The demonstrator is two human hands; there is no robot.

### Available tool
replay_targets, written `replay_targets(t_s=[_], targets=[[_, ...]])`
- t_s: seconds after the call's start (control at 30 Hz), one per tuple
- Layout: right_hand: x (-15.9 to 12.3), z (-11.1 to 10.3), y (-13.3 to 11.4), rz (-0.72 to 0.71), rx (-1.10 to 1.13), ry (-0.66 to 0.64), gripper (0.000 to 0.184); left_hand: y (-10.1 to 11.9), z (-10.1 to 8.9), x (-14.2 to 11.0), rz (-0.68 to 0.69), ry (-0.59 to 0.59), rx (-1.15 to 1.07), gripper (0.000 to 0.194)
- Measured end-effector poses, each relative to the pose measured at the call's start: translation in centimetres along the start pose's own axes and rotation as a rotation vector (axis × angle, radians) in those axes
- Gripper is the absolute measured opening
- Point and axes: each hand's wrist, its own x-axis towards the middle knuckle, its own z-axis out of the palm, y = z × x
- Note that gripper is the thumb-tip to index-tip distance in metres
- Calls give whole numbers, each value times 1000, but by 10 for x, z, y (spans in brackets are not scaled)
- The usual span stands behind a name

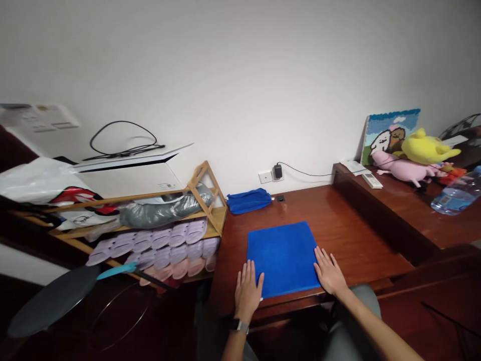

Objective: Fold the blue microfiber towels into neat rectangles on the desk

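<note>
A blue cloth [283, 258] lies spread out flat on the brown wooden desk [353, 235], close to its front edge. My left hand [248, 291], with a watch at the wrist, rests flat at the cloth's left edge, fingers stretched out. At the right edge of the cloth my right hand [329, 272] lies flat too, its fingertips touching the border. Neither hand holds anything. Further back on the desk, near the wall, sits a folded or bunched blue cloth [249, 201].
Left of the desk stands a wooden rack [216, 215] with several lilac slippers [161, 238] and a white box [131, 178]. A charger [277, 171] is plugged into the wall. On the raised right side are a remote control [372, 180], plush toys [402, 168] and a plastic bottle [453, 198].
</note>
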Motion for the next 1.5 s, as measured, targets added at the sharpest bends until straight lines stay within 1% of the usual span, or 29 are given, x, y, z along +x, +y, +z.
replay_targets(t_s=[0.03, 0.07, 0.13, 0.2, 0.3, 0.37, 0.53, 0.6, 0.67, 0.7, 0.73, 0.8, 0.87, 0.9, 0.93, 0.97, 1.0, 1.03, 1.07, 1.1, 1.17, 1.27, 1.3, 1.33, 1.37, 1.4, 1.43, 1.5], targets=[[1, 0, 1, 1, -2, -9, 68, -13, -1, -4, 0, 8, 7, 69], [1, -1, 1, 3, -5, -19, 67, -21, -1, -8, 9, 12, 9, 69], [2, -4, 0, 10, -10, -43, 67, -26, 0, -12, 25, 23, 10, 68], [2, -6, -5, 28, -16, -47, 67, -23, 0, -13, 20, 37, 11, 69], [-3, -6, -14, 25, -13, 9, 68, -17, 0, -12, 17, 51, 5, 70], [-8, -3, -19, 10, -9, 36, 69, -17, 0, -12, 20, 56, 1, 70], [-17, 6, -22, 4, -14, 47, 70, -24, -2, -13, 12, 47, 4, 68], [-17, 7, -22, 4, -13, 55, 70, -18, -7, -10, 7, 60, 5, 68], [-17, 6, -22, 4, -9, 51, 69, 5, -15, -3, 40, 75, -14, 67], [-16, 6, -23, 5, -6, 49, 68, 22, -19, 2, 83, 76, -36, 66], [-16, 5, -23, 7, -4, 48, 68, 44, -22, 7, 142, 71, -66, 65], [-15, 5, -23, 9, -6, 44, 68, 94, -24, 19, 293, 38, -140, 63], [-15, 6, -21, -1, -14, 35, 68, 143, -19, 29, 430, -17, -215, 63], [-15, 7, -20, -9, -19, 31, 67, 162, -14, 33, 474, -54, -244, 63], [-15, 8, -19, -17, -25, 30, 66, 177, -8, 37, 495, -89, -263, 63], [-15, 9, -19, -22, -28, 30, 65, 185, -2, 39, 492, -118, -272, 64], [-15, 10, -18, -23, -28, 31, 65, 186, 4, 41, 468, -136, -270, 64], [-15, 10, -18, -21, -25, 34, 65, 180, 9, 42, 428, -144, -259, 65], [-15, 11, -18, -16, -20, 38, 66, 167, 12, 43, 378, -143, -240, 66], [-15, 11, -18, -10, -14, 41, 67, 149, 13, 44, 319, -136, -213, 67], [-15, 10, -19, 2, -7, 45, 69, 99, 10, 45, 190, -122, -147, 69], [-16, 9, -20, 5, -3, 42, 69, 20, -2, 44, 21, -101, -58, 70], [-16, 9, -20, 3, 0, 39, 69, -1, -6, 43, -2, -92, -43, 69], [-17, 9, -20, 2, 2, 34, 69, -17, -7, 41, -14, -81, -32, 68], [-17, 9, -20, 4, 4, 23, 70, -29, -8, 39, -14, -70, -26, 68], [-17, 8, -19, 10, 7, 6, 70, -35, -7, 38, -10, -58, -21, 69], [-16, 7, -18, 20, 12, -16, 71, -38, -6, 36, -6, -43, -16, 71], [-9, 3, -17, 44, 25, -48, 72, -37, -1, 34, -4, -12, -10, 72]])
